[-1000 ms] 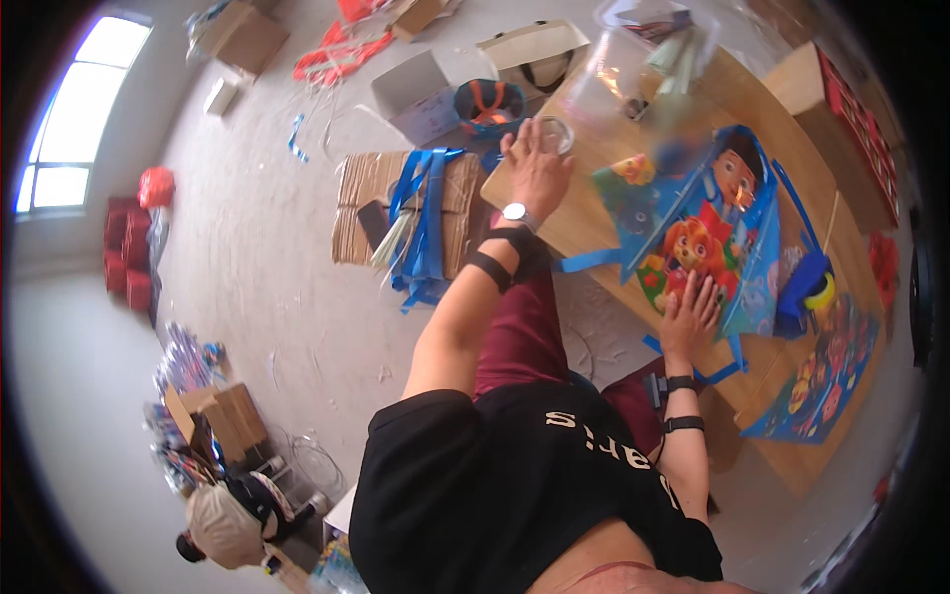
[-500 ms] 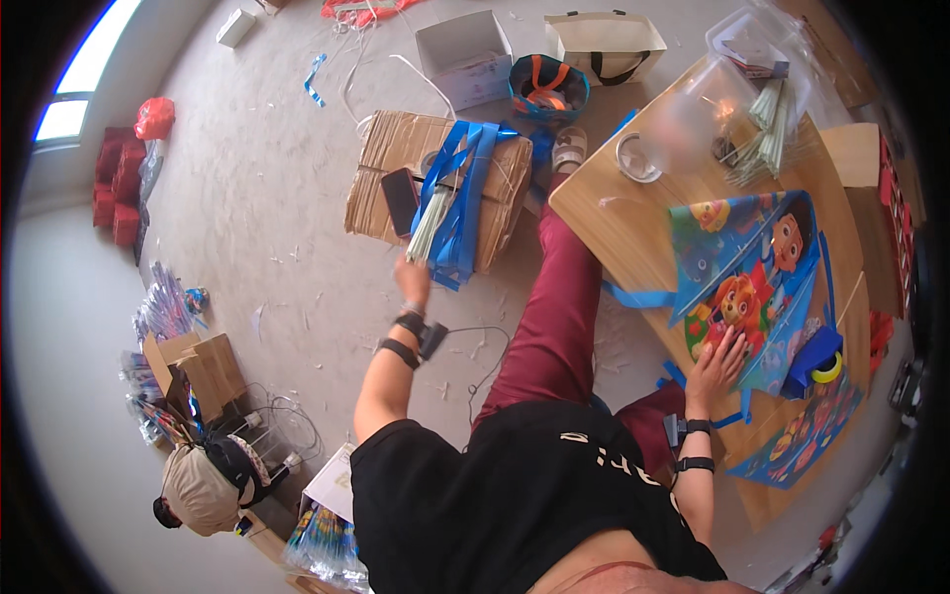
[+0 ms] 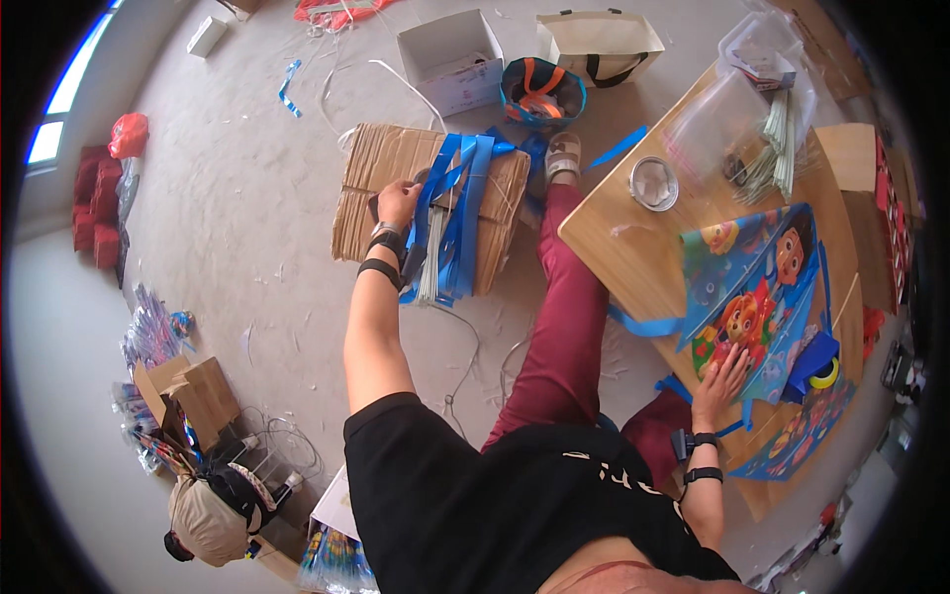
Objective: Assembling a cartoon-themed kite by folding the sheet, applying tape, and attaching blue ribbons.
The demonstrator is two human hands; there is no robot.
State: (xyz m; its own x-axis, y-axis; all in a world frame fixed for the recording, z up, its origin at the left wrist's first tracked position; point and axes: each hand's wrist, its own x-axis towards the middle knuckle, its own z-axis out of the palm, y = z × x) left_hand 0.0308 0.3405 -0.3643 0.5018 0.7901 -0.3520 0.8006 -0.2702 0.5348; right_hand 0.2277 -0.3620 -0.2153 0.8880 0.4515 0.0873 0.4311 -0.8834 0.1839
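Observation:
My left hand (image 3: pixel 398 205) is over a stack of flattened cardboard (image 3: pixel 371 158), its fingers curled down and partly hidden. A dark phone (image 3: pixel 374 207) shows at the edge of that hand. Just right of it, blue ribbons (image 3: pixel 477 193) and a bundle of thin pale rods (image 3: pixel 431 259) lie across the cardboard. On the wooden table (image 3: pixel 609 223), my right hand (image 3: pixel 723 378) rests flat with fingers spread on a blue cartoon-print kite (image 3: pixel 767 287). A blue holder with a yellow roll (image 3: pixel 823 373) sits beside the kite.
A round tin (image 3: pixel 653 184), a clear plastic tub (image 3: pixel 712 134) and more thin rods (image 3: pixel 780 148) occupy the table's far part. Beyond the cardboard stand a white box (image 3: pixel 450 74), a dark basket (image 3: pixel 542 96) and a cream bag (image 3: pixel 599 51). A person (image 3: pixel 213 515) is at lower left.
My left hand has moved away from me, from the near end of the rods to over the phone, which it now mostly covers. My right hand stays flat on the kite.

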